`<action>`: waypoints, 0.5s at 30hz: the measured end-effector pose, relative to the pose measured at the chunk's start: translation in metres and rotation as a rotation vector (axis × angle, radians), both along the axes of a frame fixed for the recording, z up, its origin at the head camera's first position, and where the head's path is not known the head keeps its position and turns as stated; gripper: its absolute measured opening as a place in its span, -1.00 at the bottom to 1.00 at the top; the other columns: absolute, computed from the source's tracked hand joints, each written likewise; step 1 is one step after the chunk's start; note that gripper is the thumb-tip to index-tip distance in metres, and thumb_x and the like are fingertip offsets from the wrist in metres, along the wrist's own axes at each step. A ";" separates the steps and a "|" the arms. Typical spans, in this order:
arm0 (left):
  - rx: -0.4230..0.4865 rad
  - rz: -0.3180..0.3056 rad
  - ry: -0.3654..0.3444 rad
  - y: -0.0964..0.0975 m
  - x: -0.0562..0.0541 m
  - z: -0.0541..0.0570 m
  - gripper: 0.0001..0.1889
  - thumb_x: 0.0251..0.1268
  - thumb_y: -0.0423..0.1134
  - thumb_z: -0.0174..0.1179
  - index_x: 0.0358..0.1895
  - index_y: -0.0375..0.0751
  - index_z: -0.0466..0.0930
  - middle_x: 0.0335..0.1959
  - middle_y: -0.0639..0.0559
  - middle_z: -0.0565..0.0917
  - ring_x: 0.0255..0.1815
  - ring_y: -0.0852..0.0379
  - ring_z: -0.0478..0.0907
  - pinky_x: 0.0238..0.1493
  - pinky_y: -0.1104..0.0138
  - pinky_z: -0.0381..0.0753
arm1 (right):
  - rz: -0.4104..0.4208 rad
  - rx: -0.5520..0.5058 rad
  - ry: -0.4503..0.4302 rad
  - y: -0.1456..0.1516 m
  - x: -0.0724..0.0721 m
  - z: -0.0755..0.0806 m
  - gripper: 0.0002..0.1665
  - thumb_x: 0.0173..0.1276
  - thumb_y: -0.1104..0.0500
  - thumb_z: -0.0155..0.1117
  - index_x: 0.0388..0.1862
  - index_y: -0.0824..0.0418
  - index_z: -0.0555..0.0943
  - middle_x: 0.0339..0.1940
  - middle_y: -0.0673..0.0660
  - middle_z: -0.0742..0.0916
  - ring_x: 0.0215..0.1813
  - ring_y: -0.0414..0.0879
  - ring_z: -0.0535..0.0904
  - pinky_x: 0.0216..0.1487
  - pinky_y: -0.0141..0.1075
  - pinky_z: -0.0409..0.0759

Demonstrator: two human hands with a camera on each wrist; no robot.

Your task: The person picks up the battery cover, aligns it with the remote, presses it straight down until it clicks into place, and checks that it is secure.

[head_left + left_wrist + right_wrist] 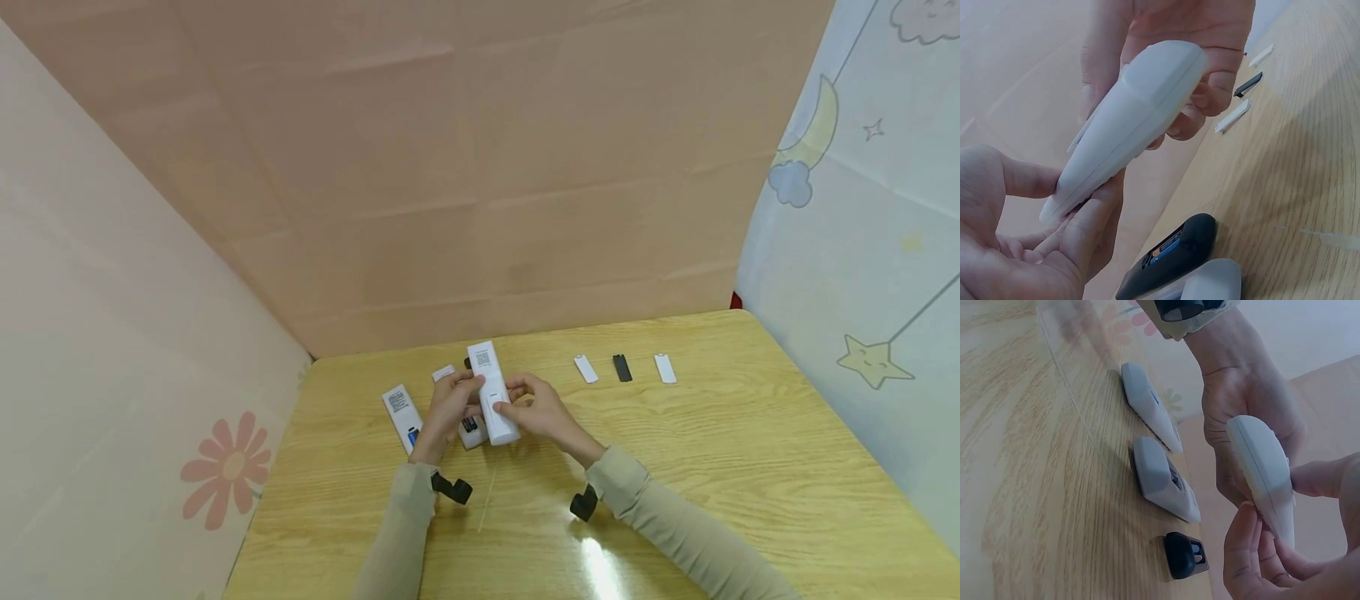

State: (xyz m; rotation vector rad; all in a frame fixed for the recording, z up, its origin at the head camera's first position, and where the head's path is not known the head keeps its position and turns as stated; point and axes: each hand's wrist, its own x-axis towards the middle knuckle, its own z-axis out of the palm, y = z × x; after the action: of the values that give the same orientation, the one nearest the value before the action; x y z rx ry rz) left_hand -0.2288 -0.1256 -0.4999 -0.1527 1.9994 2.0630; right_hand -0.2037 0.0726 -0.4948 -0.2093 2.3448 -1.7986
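A white remote control (490,367) is held above the table, its labelled back facing up. My left hand (447,410) grips it along its upper part, thumb on the back and fingers underneath. The right hand (543,410) pinches the lower part, its thumb at the battery cover (498,407). In the left wrist view, a thin flap (1079,134) stands slightly off the remote beside the right thumb. Below lie a white remote with a blue battery (402,410), another white remote (1159,472) with its compartment uncovered, and a black remote (1175,253) with batteries showing.
Three loose battery covers lie toward the back right of the wooden table (712,450): a white one (586,368), a black one (622,367) and another white one (664,368). Fabric walls stand behind and at both sides.
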 end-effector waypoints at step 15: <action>0.018 0.004 0.014 0.000 -0.001 -0.001 -0.46 0.63 -0.11 0.21 0.45 -0.42 0.47 0.19 -0.33 0.68 -0.07 0.04 0.78 -0.15 0.33 0.80 | 0.082 -0.109 -0.190 0.002 -0.002 -0.009 -0.51 0.53 0.04 0.39 0.20 0.41 0.67 -0.02 0.29 0.83 -0.18 -0.04 0.78 -0.24 -0.17 0.79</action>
State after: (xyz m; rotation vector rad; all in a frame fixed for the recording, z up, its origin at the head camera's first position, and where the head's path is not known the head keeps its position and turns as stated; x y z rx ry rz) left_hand -0.2293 -0.1257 -0.5007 -0.1390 1.9894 2.0893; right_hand -0.2056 0.0745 -0.5041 -0.1398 2.0818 -1.8227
